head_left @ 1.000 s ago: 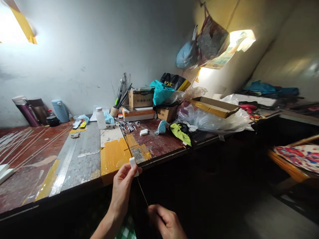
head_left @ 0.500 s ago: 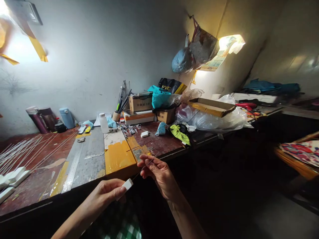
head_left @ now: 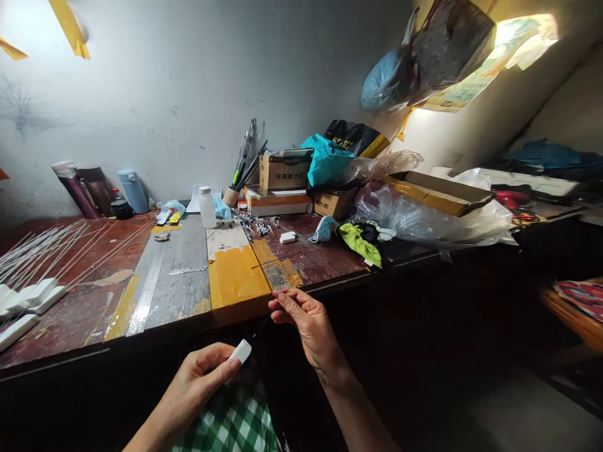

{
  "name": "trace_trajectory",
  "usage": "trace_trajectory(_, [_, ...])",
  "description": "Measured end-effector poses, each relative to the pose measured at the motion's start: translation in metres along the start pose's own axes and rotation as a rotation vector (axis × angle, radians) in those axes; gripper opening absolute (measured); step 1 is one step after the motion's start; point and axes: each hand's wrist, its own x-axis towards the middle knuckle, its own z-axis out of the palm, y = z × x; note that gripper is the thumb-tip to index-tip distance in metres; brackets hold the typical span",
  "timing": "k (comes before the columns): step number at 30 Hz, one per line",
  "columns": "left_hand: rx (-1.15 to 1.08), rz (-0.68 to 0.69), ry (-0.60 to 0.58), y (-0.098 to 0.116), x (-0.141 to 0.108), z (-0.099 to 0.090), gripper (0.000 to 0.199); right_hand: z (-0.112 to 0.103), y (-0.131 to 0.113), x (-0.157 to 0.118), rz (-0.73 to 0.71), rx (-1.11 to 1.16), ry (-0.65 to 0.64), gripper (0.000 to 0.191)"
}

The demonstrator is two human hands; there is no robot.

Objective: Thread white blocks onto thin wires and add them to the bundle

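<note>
My left hand is closed on a small white block, thumb on top, in front of the table's edge. A thin dark rod runs from the block's far end up to the right. My right hand pinches this rod between thumb and fingertips. Whether the rod's tip sits inside the block or just meets it, I cannot tell. Beyond my right hand, a small grey abrasive-looking patch and a thin dark stick lie on the taped tabletop.
White blocks with long thin rods lie at the left. A steel ruler, a white bottle, another white block, a face mask and a yellow-green cloth are on the table. Cartons and plastic bags stand behind.
The view has shifted, so the table stuff sits differently in the picture. My right hand has moved slightly away from the white block, with more of the dark rod showing between my hands.
</note>
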Motion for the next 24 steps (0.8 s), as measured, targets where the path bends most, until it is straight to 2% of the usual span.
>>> trace_trajectory(4, [0.062,0.031,0.070,-0.007,0.002,-0.004,0.029,0.003,0.010,0.001,0.036,-0.029,-0.008,0.031])
trace_trajectory(9, [0.027,0.032,0.076,-0.014,0.006,-0.009,0.030,0.007,0.015,0.010,0.139,0.049,-0.178,0.031])
trace_trajectory(17, [-0.045,-0.003,0.132,-0.020,0.016,-0.019,0.032,0.026,0.018,0.059,0.078,-0.057,-0.158,0.029])
trace_trajectory(24, [-0.129,-0.053,0.136,-0.035,0.033,-0.029,0.036,0.036,0.021,0.093,0.190,-0.109,-0.264,0.023])
